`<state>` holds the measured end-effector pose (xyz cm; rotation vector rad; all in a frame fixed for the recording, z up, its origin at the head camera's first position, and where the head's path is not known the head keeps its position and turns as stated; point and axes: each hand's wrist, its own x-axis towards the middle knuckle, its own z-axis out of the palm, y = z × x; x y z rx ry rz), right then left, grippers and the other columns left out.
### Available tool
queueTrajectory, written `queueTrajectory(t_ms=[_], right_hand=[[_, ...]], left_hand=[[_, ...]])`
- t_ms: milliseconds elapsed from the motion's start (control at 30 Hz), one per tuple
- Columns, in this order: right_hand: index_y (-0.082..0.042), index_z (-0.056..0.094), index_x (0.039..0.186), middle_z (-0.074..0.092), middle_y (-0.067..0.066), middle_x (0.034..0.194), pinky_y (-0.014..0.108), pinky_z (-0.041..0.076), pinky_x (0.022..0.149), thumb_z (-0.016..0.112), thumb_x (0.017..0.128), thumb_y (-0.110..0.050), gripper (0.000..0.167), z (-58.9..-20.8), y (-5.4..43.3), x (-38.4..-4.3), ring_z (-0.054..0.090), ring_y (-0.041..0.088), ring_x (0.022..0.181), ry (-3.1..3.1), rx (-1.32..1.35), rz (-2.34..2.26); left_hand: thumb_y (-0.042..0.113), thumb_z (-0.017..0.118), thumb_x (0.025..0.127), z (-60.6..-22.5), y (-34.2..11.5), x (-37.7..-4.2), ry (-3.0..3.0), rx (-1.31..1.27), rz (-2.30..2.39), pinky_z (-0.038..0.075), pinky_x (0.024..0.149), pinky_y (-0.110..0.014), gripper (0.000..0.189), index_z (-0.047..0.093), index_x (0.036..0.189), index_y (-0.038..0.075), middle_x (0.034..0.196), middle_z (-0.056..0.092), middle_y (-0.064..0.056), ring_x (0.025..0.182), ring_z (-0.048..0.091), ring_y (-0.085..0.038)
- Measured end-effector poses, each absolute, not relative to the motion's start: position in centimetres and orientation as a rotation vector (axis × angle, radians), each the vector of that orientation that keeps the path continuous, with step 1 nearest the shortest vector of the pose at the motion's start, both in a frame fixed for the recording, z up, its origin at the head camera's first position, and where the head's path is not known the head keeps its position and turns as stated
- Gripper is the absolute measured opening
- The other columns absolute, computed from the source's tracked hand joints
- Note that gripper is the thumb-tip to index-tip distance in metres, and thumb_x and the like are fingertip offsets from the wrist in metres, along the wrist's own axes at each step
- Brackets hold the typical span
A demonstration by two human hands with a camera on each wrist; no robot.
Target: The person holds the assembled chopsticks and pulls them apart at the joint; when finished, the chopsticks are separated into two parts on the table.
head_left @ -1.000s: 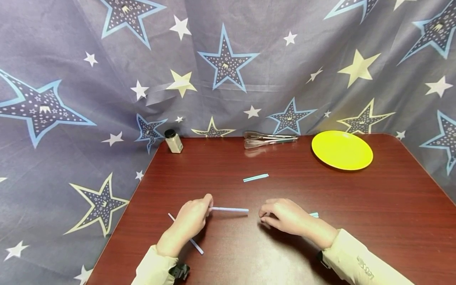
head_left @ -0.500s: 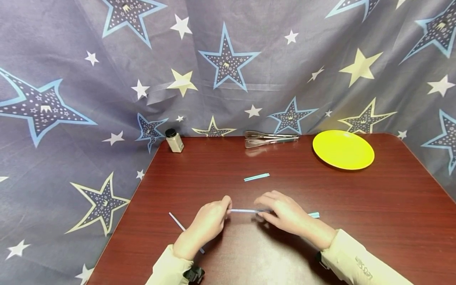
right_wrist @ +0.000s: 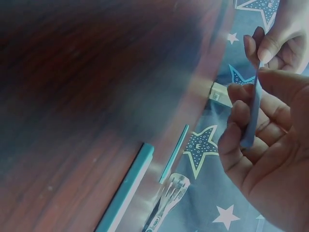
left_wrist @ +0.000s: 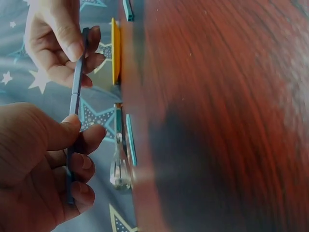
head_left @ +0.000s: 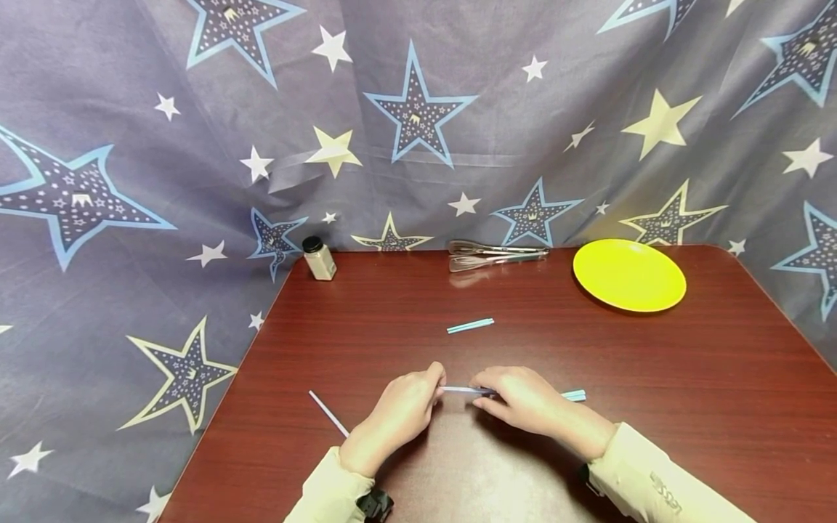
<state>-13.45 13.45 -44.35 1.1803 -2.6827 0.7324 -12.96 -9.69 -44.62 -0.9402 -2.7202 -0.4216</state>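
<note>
Head view, from the left: a grey-blue cloth printed with stars [head_left: 497, 43] hangs behind a glossy reddish-brown wooden table [head_left: 686, 378], and a small clear jar with a black lid and pale contents [head_left: 319, 263] stands at the table's far left corner. Nearer, a thin straight pale lilac stick [head_left: 327, 412] lies slanting on the wood, its lower end running behind the person's left forearm. The left hand [head_left: 404, 401], below a cream sleeve, pinches a second slim lilac-blue stick [head_left: 461, 390] between thumb and forefinger; in the left wrist view its other fingers curl along the lower part, and a fine seam crosses the stick between the two hands. This stick is held up off the table, spanning the gap from hand to hand. Behind it, a pair of short turquoise sticks [head_left: 471, 326] lies side by side, and farther back a shiny metal utensil with two rounded heads [head_left: 466, 264] rests near the cloth. The right hand [head_left: 519, 399] grips the held stick's other end, thumb against it and fingers bent round it. Just beyond that wrist, another turquoise piece [head_left: 575, 396] shows partly. At far right back sits a round bright yellow plate [head_left: 629, 276].
</note>
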Motion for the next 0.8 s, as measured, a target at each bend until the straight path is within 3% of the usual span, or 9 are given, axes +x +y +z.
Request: queueTrajectory(t_ms=[167,333,567,800], right_hand=[[-0.014,0.069,0.098,0.064,-0.008,0.086,0.032,0.050,0.067,0.070,0.090,-0.021,0.012,-44.5,13.5,-13.4,0.059,0.007,0.075,-2.680,1.155,0.723],[-0.018,0.065,0.089,0.058,-0.012,0.080,0.031,0.048,0.061,0.071,0.089,-0.022,0.008,-44.5,13.6,-13.4,0.053,0.003,0.069,-2.661,1.107,0.681],[-0.022,0.047,0.071,0.041,-0.015,0.065,0.025,0.037,0.052,0.069,0.090,-0.024,0.029,-44.2,13.9,-13.2,0.038,0.004,0.056,-2.668,1.043,0.619],[-0.022,0.050,0.071,0.042,-0.016,0.060,0.027,0.038,0.049,0.068,0.091,-0.024,0.027,-44.0,14.5,-12.8,0.041,0.003,0.053,-2.679,1.084,0.593]], left_hand=[[0.018,0.067,0.092,-44.7,-8.9,-13.0,-2.719,-0.958,-0.388,0.050,0.058,-0.034,0.013,0.056,0.096,0.012,0.075,0.065,0.002,0.067,0.065,-0.018],[0.019,0.065,0.092,-44.8,-7.8,-13.0,-2.758,-0.981,-0.322,0.049,0.058,-0.035,0.012,0.055,0.087,0.015,0.074,0.063,0.003,0.069,0.065,-0.020],[0.018,0.062,0.094,-44.9,-6.7,-12.8,-2.779,-1.036,-0.306,0.048,0.057,-0.035,0.013,0.054,0.083,0.016,0.073,0.061,0.004,0.070,0.066,-0.020],[0.026,0.055,0.099,-45.1,-6.2,-12.8,-2.792,-1.089,-0.382,0.045,0.051,-0.035,0.018,0.055,0.082,0.018,0.067,0.054,0.007,0.062,0.061,-0.018]])
